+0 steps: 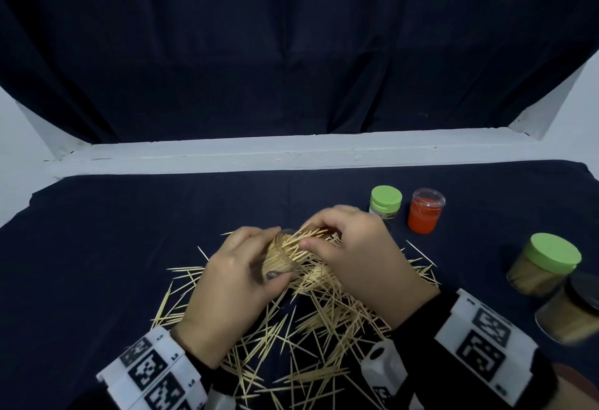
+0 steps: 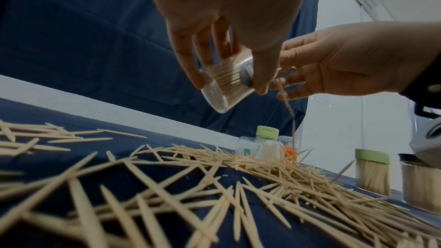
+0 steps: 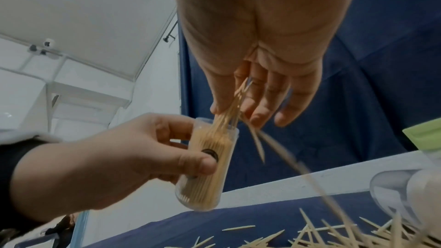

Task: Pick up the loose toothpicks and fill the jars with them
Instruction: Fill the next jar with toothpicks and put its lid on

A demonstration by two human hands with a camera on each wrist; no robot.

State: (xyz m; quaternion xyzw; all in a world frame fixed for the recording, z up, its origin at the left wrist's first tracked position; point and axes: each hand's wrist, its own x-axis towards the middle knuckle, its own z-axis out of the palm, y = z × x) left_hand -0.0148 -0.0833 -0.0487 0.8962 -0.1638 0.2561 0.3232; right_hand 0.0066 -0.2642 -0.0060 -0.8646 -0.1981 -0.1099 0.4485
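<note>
The left hand [image 3: 100, 167] grips a clear toothpick jar [image 3: 207, 169] above the table [image 1: 113, 231]; the right hand [image 3: 257, 86] pinches a toothpick bundle [image 3: 229, 118] at its mouth.

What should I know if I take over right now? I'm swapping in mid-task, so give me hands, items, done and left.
Left hand grips a clear jar, tilted, nearly full of toothpicks.
Right hand pinches a bundle of toothpicks into its mouth; a few are falling.
Done: two filled jars at right, one with a green lid.
Left: the loose toothpicks on the dark cloth, and an empty clear jar lying by the green-capped bottle.
</note>
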